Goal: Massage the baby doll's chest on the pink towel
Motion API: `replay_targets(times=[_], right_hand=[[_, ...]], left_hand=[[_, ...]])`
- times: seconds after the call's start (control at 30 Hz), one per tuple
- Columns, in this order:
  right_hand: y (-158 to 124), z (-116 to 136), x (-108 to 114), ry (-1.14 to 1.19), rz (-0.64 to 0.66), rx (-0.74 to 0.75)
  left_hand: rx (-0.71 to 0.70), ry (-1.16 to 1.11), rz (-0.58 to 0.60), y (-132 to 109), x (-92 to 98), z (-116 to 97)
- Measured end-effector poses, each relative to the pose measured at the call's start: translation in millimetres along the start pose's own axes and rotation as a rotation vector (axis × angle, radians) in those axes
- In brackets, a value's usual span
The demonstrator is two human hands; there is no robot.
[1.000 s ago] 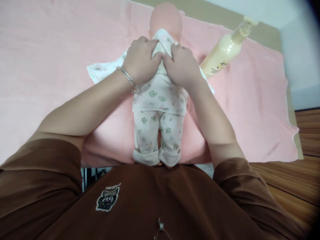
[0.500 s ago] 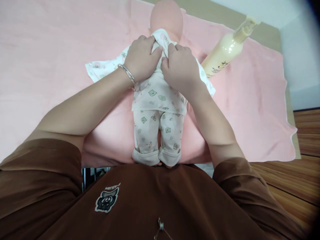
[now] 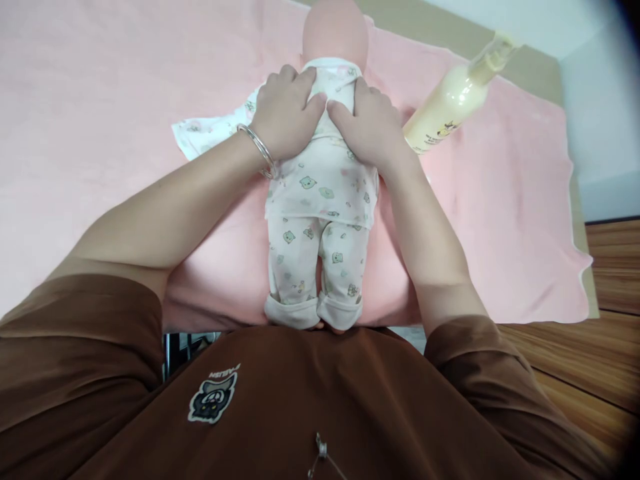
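Nearest, the baby doll [image 3: 320, 200] lies on its back on the pink towel [image 3: 100, 100], feet against the person's brown shirt [image 3: 350, 400]. Further up, the left hand [image 3: 285, 113] and right hand [image 3: 367, 123] rest flat on the doll's chest, fingers [image 3: 303, 83] open, gripping nothing. Beyond the doll's right side lies a lotion bottle [image 3: 450, 107].

Left hand [image 3: 284, 115], right hand [image 3: 369, 125] flat, side by side.
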State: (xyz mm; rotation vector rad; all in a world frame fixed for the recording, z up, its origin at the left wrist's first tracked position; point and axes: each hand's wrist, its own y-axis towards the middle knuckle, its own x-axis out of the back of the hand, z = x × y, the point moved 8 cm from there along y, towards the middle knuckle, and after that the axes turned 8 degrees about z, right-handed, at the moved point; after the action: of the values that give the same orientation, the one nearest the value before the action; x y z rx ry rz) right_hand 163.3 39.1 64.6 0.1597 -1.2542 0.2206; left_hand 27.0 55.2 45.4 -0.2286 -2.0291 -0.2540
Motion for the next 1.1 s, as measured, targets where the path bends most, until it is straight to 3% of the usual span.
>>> replay_targets(times=[0.23,0.5,0.77,1.1], right_hand=[[1.6,-2.3,-3.1,-0.073,-0.062,-0.038],[1.7,-0.4,-3.5,-0.103,-0.069,-0.011],[-1.6,-0.8,-4.2,-0.09,-0.088,0.006],[1.9,-2.4,-6.3,-0.085,-0.113,-0.031]], left_hand=[[0.033,-0.009,-0.062,-4.2,0.4,0.4],[0.081,0.012,-0.026,-0.6,-3.9,5.1],[0.033,-0.005,-0.073,-2.6,-0.6,3.1],[0.013,0.172,-0.012,-26.8,15.9,-22.0]])
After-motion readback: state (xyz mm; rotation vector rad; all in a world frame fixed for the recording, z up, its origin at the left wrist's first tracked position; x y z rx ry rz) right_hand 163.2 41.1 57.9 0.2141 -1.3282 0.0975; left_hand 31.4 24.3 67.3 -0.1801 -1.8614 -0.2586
